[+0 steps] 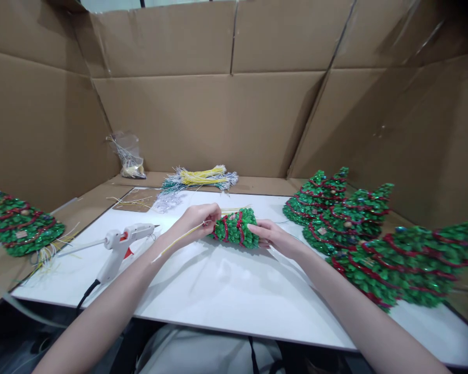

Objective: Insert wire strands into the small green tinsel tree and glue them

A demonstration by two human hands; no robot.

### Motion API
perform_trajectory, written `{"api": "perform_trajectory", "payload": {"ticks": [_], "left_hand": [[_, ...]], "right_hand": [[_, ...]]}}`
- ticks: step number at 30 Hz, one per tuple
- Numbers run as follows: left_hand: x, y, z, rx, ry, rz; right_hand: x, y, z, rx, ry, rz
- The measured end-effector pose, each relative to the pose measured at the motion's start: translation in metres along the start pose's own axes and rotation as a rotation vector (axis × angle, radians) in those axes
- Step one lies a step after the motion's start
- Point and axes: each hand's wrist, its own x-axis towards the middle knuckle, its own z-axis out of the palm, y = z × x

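A small green Christmas tree (239, 228) with red garland lies on its side between my hands, just above the white board. My left hand (203, 215) is closed in a pinch at its narrow left end, where a thin yellow wire (179, 240) comes out and trails back over my wrist. My right hand (271, 234) grips the wide right end, thumb on the near side and the other fingers partly hidden behind the tree. More pale wire shows just behind the tree.
A white glue gun (119, 249) stands at left, its cord running off the front edge. Finished-looking trees (347, 223) crowd the right; another tree (21, 223) is far left. Wire bundles (203, 177) and a plastic bag (128, 156) lie at the back. Cardboard walls (203, 114) surround the board.
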Motion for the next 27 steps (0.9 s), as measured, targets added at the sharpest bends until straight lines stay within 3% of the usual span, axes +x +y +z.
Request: {"api": "perform_trajectory", "payload": {"ticks": [20, 27], "left_hand": [[-0.001, -0.0065, 0.0072, -0.1, 0.081, -0.028], [-0.0002, -0.0054, 0.0082, -0.026, 0.075, -0.035]], "right_hand": [[0.001, 0.0027, -0.0036, -0.077, 0.024, 0.044], [0.0007, 0.002, -0.0027, -0.053, 0.026, 0.06]]}}
